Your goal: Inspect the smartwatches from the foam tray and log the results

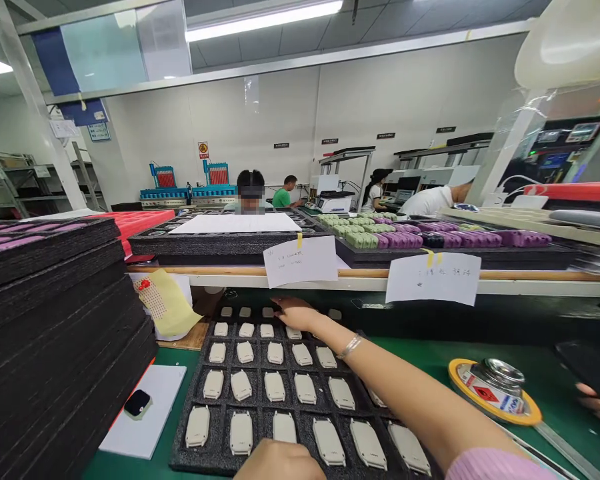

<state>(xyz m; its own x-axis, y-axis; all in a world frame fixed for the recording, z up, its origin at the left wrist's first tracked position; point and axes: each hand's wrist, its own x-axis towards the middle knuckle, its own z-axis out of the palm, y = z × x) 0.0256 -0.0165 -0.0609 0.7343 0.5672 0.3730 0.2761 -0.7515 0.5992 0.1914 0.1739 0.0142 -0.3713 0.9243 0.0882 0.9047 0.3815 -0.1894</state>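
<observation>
A black foam tray [193, 390] lies before me, with rows of whitish watch-shaped casings [275, 386] in its pockets. My right hand [297, 315] reaches over to the far rows, its arm crossing the tray's right side. Its fingers stretch out, apart, beside a small casing [268, 312] in the back row; whether they touch it I cannot tell. At the near edge, my left hand [280, 461] shows only its back and knuckles, just below a casing [285, 427] in the front row. Its fingertips are hidden.
Stacked black foam trays [55, 347] rise at left, near a smartwatch [137, 403] on white paper [145, 427]. A yellow-rimmed metal can [497, 390] stands right. Another person's hand [597, 400] holds a dark flat object. Above, a shelf [360, 273] carries more trays; people sit beyond.
</observation>
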